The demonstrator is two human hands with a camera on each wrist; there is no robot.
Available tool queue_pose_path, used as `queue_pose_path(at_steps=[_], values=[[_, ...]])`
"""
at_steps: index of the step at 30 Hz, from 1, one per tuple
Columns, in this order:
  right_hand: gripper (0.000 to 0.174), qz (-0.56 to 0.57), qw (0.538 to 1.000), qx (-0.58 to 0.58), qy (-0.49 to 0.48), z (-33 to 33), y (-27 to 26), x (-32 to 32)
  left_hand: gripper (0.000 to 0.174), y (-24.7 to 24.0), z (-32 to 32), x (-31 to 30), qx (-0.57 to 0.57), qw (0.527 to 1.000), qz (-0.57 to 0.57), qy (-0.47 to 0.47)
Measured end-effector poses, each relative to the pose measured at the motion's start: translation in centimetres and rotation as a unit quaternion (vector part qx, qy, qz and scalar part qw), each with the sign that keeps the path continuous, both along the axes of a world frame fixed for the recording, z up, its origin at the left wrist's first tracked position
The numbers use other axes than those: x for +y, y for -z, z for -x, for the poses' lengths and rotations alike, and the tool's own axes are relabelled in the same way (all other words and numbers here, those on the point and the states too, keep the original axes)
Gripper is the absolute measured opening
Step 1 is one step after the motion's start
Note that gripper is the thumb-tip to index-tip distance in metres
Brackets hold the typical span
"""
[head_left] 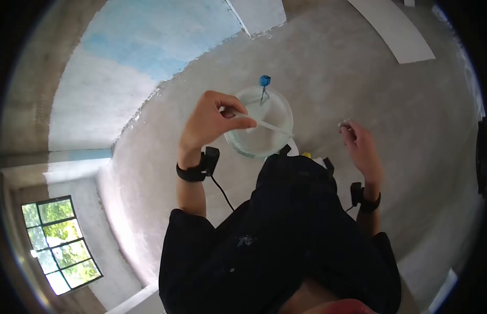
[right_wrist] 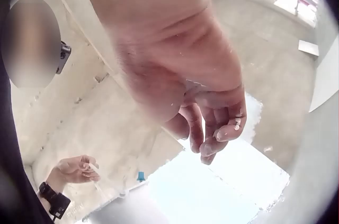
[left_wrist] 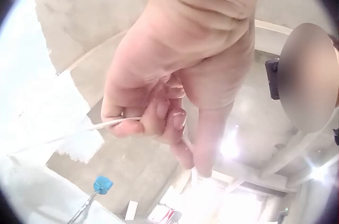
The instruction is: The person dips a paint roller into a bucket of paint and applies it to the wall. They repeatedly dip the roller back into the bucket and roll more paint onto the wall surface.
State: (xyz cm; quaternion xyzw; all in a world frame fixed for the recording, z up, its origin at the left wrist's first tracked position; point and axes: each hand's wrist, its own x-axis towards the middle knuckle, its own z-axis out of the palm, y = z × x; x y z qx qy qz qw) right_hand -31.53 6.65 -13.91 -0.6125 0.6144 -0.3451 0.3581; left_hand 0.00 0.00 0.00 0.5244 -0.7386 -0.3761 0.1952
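White thin stick [head_left: 259, 123] pinched between thumb and curled fingers of left hand [head_left: 212, 125], centre of frame, its far end lying across clear round dish [head_left: 279, 107]. Blue-capped pin [head_left: 264, 80] stands at the dish's upper rim.

Left wrist view alone shows the pinch close: fingertips [left_wrist: 159, 113] folded tight over the stick [left_wrist: 106, 124].

Right wrist view alone shows right hand [right_wrist: 201, 92] loosely curled, white flecks on its fingertips [right_wrist: 225, 131], gripping nothing.

Right hand [head_left: 361, 146] sits well apart to the right of the dish; bare grey surface [head_left: 358, 68] all round.
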Motion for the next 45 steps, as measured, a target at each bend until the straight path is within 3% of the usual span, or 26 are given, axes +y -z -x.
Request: queue_pose_path(at_steps=[2,3,6,9,12,15,17,22,33,35,45], values=[[0.017,0.007,1.0,-0.022,-0.017,-0.2,-1.1,-0.5,0.024,-0.6,0.7,-0.4,0.059,0.997,-0.052,-0.01],[0.017,-0.039,0.998,0.049,-0.015,3.1,-4.6,3.0,0.024,0.5,3.2,1.5,0.13,0.987,-0.098,-0.006],[0.017,-0.03,0.999,0.002,-0.034,2.8,-7.0,2.7,0.025,-3.6,4.2,2.4,0.111,0.992,-0.041,0.035],[0.017,0.063,0.997,-0.001,-0.036,0.8,-8.2,1.9,0.024,-7.2,3.7,3.7,0.077,0.995,-0.037,0.04],[0.019,0.124,0.99,0.026,-0.06,-1.0,-13.5,1.6,0.023,-11.3,3.1,5.9,0.062,0.995,-0.015,0.081],[0.023,0.098,0.992,-0.052,-0.06,-3.2,-17.5,1.6,0.023,-13.5,3.3,7.6,0.036,0.996,-0.017,0.08],[0.025,0.15,0.982,-0.044,-0.106,-4.4,-19.2,2.1,0.024,-14.8,3.2,8.6,0.053,0.996,-0.026,0.063],[0.025,0.164,0.979,0.013,-0.119,-7.1,-22.5,2.5,0.023,-16.7,3.4,9.6,0.052,0.994,-0.035,0.091],[0.021,0.195,0.965,0.055,-0.167,-8.1,-24.3,4.2,0.026,-17.8,2.1,12.5,0.016,0.998,-0.035,0.055],[0.02,0.145,0.964,0.128,-0.181,-8.1,-23.9,4.8,0.026,-16.8,2.3,12.6,0.012,0.999,-0.035,0.036],[0.016,0.183,0.977,0.004,-0.113,-6.7,-23.6,4.7,0.019,-14.9,2.9,9.7,0.026,0.998,-0.06,0.023]])
